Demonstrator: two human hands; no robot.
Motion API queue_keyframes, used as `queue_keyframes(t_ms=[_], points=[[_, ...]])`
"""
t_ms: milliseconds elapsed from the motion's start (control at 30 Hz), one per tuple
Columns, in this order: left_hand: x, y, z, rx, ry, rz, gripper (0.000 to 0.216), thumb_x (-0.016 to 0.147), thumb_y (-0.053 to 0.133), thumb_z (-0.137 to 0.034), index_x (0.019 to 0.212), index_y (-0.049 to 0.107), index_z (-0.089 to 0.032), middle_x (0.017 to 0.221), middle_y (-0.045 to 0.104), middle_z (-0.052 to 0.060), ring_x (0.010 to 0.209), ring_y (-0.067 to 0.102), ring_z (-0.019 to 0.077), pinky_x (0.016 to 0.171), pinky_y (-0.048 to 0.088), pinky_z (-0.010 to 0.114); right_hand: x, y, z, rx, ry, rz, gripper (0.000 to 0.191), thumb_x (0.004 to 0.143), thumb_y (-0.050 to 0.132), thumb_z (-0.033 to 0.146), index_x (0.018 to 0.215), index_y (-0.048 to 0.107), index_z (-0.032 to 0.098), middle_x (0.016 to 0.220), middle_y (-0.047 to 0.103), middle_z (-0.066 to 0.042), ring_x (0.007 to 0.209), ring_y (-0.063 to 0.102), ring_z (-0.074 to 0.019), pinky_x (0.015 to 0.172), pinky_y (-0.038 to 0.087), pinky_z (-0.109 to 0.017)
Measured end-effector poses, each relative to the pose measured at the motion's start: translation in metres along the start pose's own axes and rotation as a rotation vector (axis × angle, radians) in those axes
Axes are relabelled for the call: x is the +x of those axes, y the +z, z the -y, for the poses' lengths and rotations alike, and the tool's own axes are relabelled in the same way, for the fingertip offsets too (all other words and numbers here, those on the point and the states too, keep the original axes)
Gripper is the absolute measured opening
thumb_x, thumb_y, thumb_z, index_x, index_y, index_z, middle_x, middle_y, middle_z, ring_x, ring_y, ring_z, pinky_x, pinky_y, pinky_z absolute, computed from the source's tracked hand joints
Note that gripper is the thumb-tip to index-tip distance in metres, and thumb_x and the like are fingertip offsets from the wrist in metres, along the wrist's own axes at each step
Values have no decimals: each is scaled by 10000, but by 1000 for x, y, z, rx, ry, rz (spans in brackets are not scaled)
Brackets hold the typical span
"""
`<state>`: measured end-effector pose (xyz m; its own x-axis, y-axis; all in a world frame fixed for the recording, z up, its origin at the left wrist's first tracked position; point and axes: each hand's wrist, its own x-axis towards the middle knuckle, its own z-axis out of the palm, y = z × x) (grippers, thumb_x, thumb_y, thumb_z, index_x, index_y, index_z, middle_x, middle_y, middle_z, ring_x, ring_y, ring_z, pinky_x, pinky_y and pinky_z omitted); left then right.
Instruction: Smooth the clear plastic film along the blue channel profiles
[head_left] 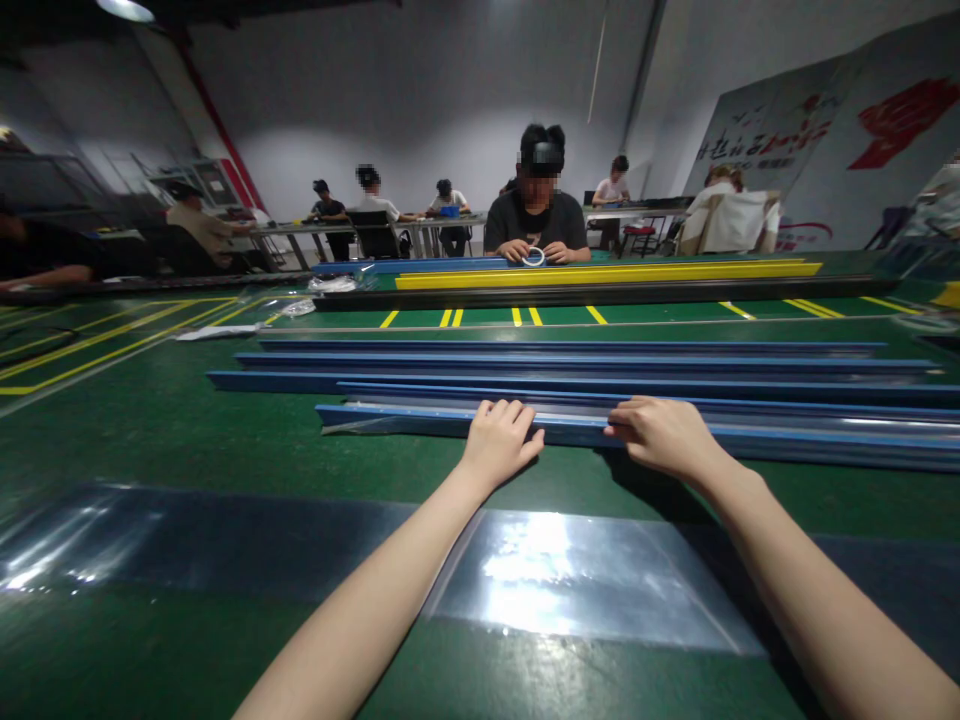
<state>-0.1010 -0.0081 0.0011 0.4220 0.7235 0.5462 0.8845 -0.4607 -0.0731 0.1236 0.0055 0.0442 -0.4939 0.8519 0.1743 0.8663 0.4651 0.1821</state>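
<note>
Across the green table lies a long blue channel-shaped profile point(420, 416), nearest in a group of blue profiles, with shiny clear plastic film showing along it. My left hand point(501, 440) is laid over its near wall, fingers bent over the top and thumb apart on the near side. To the right, my right hand point(664, 435) has its fingers curled and pressed together at the same wall. Whether it also pinches the film there is hidden by the fingers. Wide strips of clear film point(585, 580) lie flat beneath my forearms.
Several more blue profiles point(300, 382) lie parallel just beyond. Farther back are a yellow profile point(607, 275) and a black profile point(525, 294). Opposite sits a person point(536, 220) whose hands hold a white tape roll point(533, 258). Crumpled plastic point(330, 285) lies back left.
</note>
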Motion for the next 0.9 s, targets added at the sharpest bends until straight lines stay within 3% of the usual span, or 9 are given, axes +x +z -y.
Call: queue_keyframes(t_ms=[200,400,567,900], points=[[1,1,-2,25,-57,9,298,845,403,-410,820,577,-170,791,604,65,789,524,207,694,323,347,-2,3,-7,33,-3,25,274,818,375,318,702,596,204,772,650,-35,677,575,-155,515,277,-250],[1,1,-3,19,-73,10,287,831,420,-408,800,574,-168,774,604,63,766,534,201,688,329,339,0,13,5,118,-48,-16,312,841,369,383,939,594,189,945,643,-78,851,580,-190,652,382,-262],[1,2,-2,15,-71,12,281,831,423,-404,837,573,-166,849,612,67,808,538,203,702,339,343,3,16,9,179,-92,-120,354,853,372,395,1002,593,163,1036,623,-100,941,557,-206,794,394,-311],[0,3,-1,5,-69,-11,277,828,429,-407,846,573,-171,902,612,72,862,529,206,729,344,346,3,19,14,154,-98,-103,319,859,361,390,922,594,182,1000,615,-81,904,541,-184,724,395,-276]])
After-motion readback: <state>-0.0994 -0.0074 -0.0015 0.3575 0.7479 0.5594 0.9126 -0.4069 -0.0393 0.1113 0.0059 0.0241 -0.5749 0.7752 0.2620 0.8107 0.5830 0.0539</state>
